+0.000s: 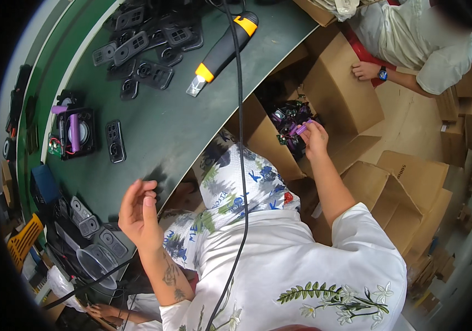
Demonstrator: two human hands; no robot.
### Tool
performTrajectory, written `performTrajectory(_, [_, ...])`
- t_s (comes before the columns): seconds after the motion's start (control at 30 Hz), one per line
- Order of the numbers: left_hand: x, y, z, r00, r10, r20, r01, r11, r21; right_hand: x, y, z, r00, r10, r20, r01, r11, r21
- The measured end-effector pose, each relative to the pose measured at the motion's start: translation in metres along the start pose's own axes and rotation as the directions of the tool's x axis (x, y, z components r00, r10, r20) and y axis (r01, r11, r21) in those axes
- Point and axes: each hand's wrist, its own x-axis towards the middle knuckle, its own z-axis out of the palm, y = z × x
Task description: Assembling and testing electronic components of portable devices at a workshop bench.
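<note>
An assembly workshop: a green work table [181,127] strewn with black plastic parts [139,47], a power screwdriver [222,52] and cardboard boxes [352,105] right.

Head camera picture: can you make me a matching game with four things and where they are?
Things:
1. electric screwdriver
2. purple cylinder
3. left hand
4. clear plastic cup

Places:
A. pinched by the right hand over an open carton
B. lying on the green table
C. low at the left, below the table
D. raised, empty, at the table's edge

Pairs: 1-B, 2-A, 3-D, 4-C
</note>
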Motion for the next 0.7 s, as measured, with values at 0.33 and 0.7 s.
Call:
performTrajectory(0.33, [0.001,0.005,0.007,0.996,-0.029,-0.087,0.038,0.995,0.097,0.027,-0.016,-0.030,0.984,-0.042,-0.174,0.070,0.985,0.160])
performTrajectory(0.7, [0.004,0.005,0.010,0.987,-0.007,-0.163,0.046,0.971,0.235,0.057,-0.043,-0.073,0.928,-0.102,-0.359,0.170,0.972,0.162])
